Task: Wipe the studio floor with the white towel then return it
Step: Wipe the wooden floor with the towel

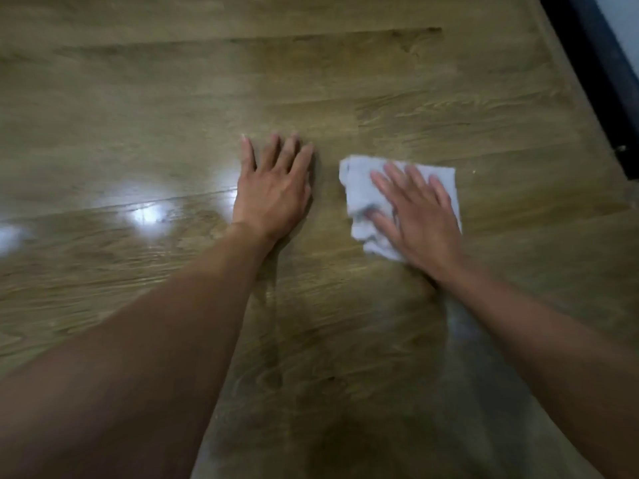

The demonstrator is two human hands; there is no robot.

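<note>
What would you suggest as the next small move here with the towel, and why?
Probably slide the white towel sideways across the floor under the right hand. That hand lies flat on the bunched towel, pressing it to the boards, while the left hand is spread on bare floor beside it as a brace. Nothing blocks the stroke, and the dark edge is well off.

I am indoors, low over a wood-look plank floor (pixel 311 81), glossy enough to throw back bright patches of ceiling light (pixel 147 214) at its left edge. A dark baseboard (pixel 601 74) runs along the floor's right edge under a pale wall (pixel 626 15). Whether it is a home or a studio, I cannot tell.
</note>
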